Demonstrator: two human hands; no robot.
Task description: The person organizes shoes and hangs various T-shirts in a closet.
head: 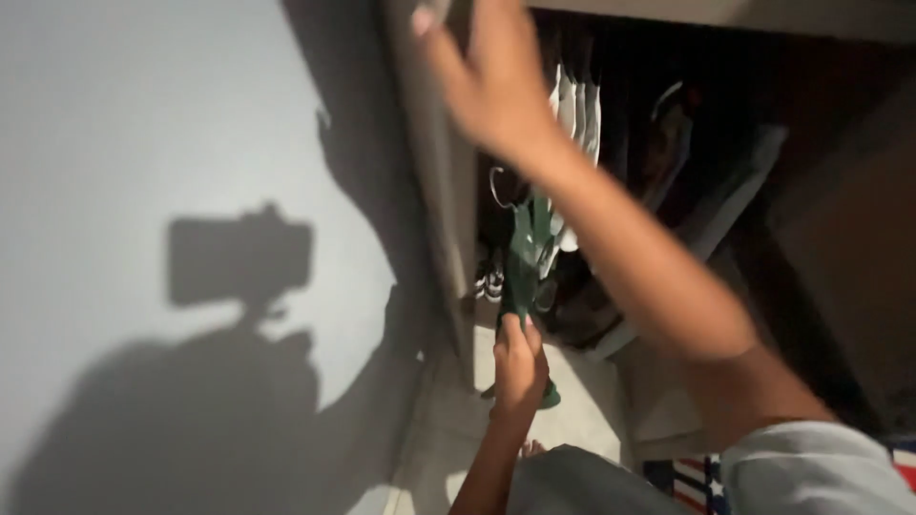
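My left hand (pixel 520 367) is low in the middle, closed around the bottom of a dark green garment (pixel 527 253). The garment hangs from a hanger with a metal hook (pixel 498 188), just inside an open wardrobe. My right hand (pixel 487 76) is raised at the top with its fingers spread. It is blurred and sits against the edge of the wardrobe door (pixel 434 162), with nothing in it. My right forearm crosses the wardrobe opening diagonally and hides part of the clothes behind it.
White garments (pixel 577 110) and darker clothes hang inside the dim wardrobe, with shoes (pixel 491 281) on its floor. A pale wall (pixel 143 114) on the left carries my shadow. Light floor (pixel 592 401) lies below, and striped fabric (pixel 687 482) shows at the bottom right.
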